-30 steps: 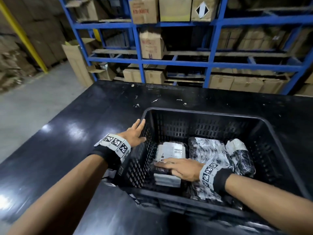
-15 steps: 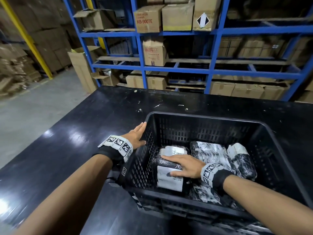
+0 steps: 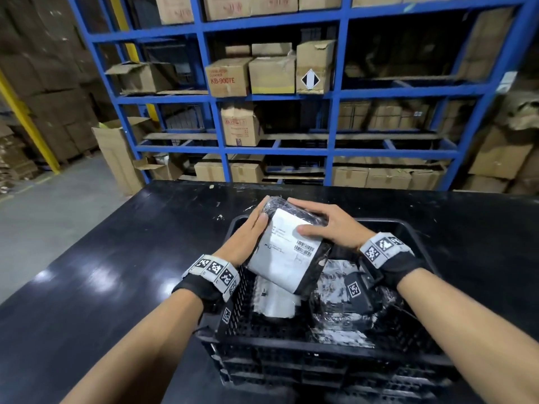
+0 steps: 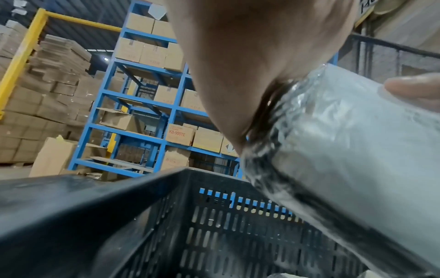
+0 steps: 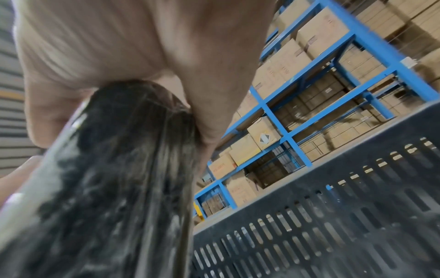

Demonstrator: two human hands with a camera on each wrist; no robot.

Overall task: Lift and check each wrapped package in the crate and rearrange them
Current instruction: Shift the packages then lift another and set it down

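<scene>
A black plastic-wrapped package [image 3: 287, 252] with a white shipping label is held up, tilted, above the black slotted crate [image 3: 262, 351]. My left hand [image 3: 248, 239] holds its left side, fingers lying along the edge. On the far right end, my right hand [image 3: 329, 225] grips the package with the thumb on the label. Inside the crate lie a second labelled package [image 3: 274, 300] and a shiny black one [image 3: 335, 313]. The left wrist view shows the palm [image 4: 250, 47] against the package [image 4: 345, 150]; the right wrist view shows the hand [image 5: 119, 47] over the wrap [image 5: 119, 178].
The crate stands on a glossy black table [image 3: 116, 272] near my edge. Beyond the table's far edge rises blue shelving [image 3: 335, 97] stacked with cardboard boxes. Grey floor [image 3: 52, 217] lies to the left.
The right hand lifted the labelled package out of the crate. The left hand left the crate's rim and took the package's left side. The head view tilted upward.
</scene>
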